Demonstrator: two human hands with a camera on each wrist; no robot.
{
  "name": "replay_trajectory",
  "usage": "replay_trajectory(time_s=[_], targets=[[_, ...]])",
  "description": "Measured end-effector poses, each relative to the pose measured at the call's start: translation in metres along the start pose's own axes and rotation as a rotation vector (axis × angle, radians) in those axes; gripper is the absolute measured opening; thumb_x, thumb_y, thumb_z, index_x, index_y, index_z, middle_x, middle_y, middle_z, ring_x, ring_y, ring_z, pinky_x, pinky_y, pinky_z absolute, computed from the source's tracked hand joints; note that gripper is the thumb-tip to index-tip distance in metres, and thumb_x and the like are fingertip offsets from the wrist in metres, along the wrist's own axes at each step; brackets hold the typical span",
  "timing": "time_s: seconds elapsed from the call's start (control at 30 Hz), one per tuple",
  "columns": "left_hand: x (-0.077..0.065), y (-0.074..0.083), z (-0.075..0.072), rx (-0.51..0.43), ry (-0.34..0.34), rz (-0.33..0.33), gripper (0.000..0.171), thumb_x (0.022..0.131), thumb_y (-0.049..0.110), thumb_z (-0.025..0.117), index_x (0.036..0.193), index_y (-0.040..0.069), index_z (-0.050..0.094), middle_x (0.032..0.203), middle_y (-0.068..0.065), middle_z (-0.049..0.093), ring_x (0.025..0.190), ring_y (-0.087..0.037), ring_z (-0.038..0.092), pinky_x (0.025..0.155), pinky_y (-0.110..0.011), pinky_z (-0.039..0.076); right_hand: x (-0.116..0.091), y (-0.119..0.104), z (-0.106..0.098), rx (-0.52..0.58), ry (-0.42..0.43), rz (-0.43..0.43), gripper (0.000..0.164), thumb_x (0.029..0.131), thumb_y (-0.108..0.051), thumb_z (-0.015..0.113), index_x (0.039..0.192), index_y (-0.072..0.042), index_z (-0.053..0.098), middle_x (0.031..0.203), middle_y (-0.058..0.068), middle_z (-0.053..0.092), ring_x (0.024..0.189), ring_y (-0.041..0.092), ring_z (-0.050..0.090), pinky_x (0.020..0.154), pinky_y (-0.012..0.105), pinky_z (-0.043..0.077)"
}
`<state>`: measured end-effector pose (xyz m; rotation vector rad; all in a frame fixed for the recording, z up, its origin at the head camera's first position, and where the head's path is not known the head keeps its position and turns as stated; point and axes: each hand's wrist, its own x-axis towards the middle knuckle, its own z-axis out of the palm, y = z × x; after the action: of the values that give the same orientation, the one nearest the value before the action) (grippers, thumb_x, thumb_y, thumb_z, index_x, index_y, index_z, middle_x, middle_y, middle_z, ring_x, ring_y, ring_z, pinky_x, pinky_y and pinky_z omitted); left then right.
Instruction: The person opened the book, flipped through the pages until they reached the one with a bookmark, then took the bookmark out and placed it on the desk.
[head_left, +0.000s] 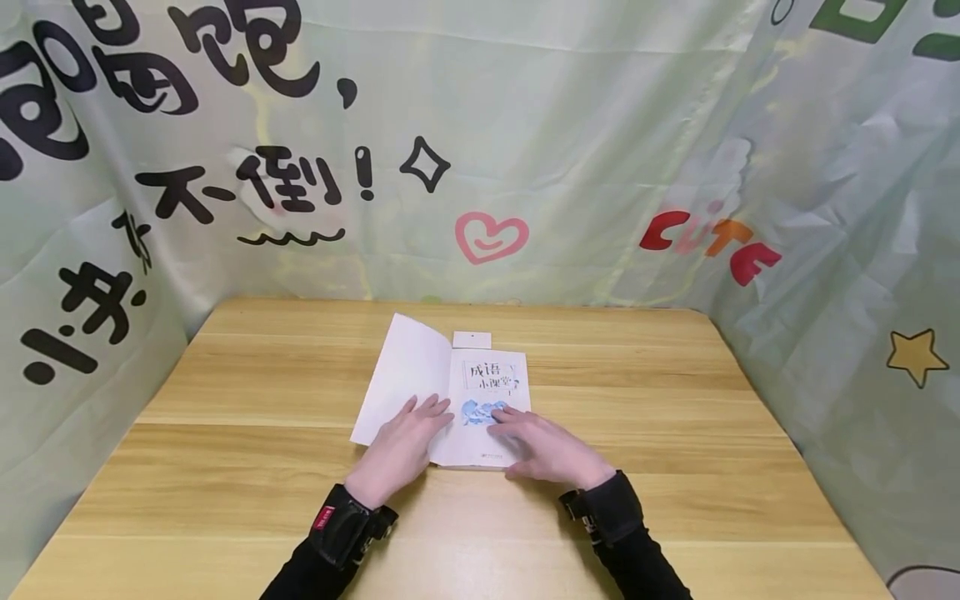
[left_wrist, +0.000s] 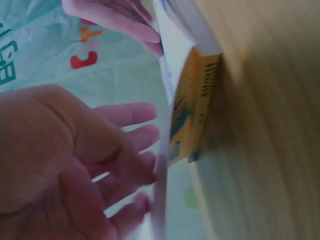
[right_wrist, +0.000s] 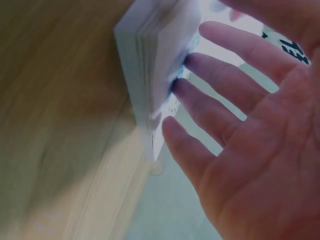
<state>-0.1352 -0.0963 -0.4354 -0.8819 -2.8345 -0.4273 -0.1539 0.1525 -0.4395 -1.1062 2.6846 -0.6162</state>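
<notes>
A thick paperback book (head_left: 480, 446) lies on the table, its front cover (head_left: 408, 367) turned over to the left and showing a white inner side. The right-hand page carries dark Chinese characters and a blue picture. My left hand (head_left: 401, 446) rests on the cover near the fold, fingers extended. On the title page my right hand (head_left: 551, 446) touches the paper with spread, nearly straight fingers. From the left wrist, the book's yellow spine (left_wrist: 205, 95) and the cover's yellow outer side show. The right wrist view shows the page edges (right_wrist: 142, 75) beside my fingertips (right_wrist: 172, 127).
A small white card-like piece (head_left: 472, 340) lies just beyond the book's top edge. The wooden table (head_left: 637, 375) extends around the book. A printed cloth (head_left: 585, 150) hangs behind and along both sides of the table.
</notes>
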Motion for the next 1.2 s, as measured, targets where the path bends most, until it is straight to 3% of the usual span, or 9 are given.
replay_trajectory(time_s=[0.23,0.57,0.77,0.97,1.2], targets=[[-0.001,0.004,0.010,-0.048,-0.083,-0.072,0.042,0.089,0.011,0.061,0.128,-0.004,0.058,0.138,-0.023,0.050,0.129,-0.038,0.041,0.107,-0.055,0.035,-0.001,0.001,0.000,-0.004,-0.008,0.003,0.061,0.071,-0.019,0.080,0.127,-0.004,0.061,0.143,0.017,0.046,0.131,0.032,0.039,0.108,0.052,0.035],[-0.001,0.012,0.012,-0.018,-0.145,-0.118,0.066,0.086,0.044,0.064,0.134,0.000,0.054,0.143,-0.026,0.043,0.130,-0.043,0.037,0.103,-0.056,0.039,-0.002,0.001,-0.003,0.003,-0.015,0.010,0.053,0.074,-0.022,0.078,0.123,-0.006,0.065,0.141,0.015,0.049,0.131,0.034,0.040,0.107,0.057,0.033],[-0.001,0.014,0.013,0.019,-0.138,-0.088,0.065,0.082,0.048,0.067,0.134,0.009,0.057,0.142,-0.028,0.043,0.128,-0.046,0.037,0.101,-0.060,0.039,-0.004,0.001,-0.005,0.002,-0.007,0.015,0.039,0.078,-0.023,0.076,0.114,-0.008,0.070,0.136,0.013,0.055,0.126,0.033,0.045,0.104,0.054,0.039],[0.000,0.016,0.015,0.054,-0.115,-0.064,0.061,0.082,0.046,0.068,0.132,0.011,0.060,0.139,-0.031,0.045,0.125,-0.049,0.040,0.098,-0.062,0.041,-0.005,0.001,-0.007,0.012,-0.007,0.016,0.016,0.082,-0.018,0.072,0.095,-0.010,0.077,0.128,0.011,0.062,0.124,0.035,0.048,0.101,0.056,0.040],[0.000,0.019,0.014,0.058,-0.134,-0.080,0.060,0.082,0.046,0.067,0.131,0.012,0.060,0.138,-0.032,0.045,0.123,-0.050,0.041,0.094,-0.062,0.044,-0.005,0.001,-0.008,0.041,0.008,-0.011,0.008,0.082,-0.009,0.070,0.087,-0.009,0.077,0.122,0.013,0.065,0.119,0.032,0.054,0.099,0.052,0.045]])
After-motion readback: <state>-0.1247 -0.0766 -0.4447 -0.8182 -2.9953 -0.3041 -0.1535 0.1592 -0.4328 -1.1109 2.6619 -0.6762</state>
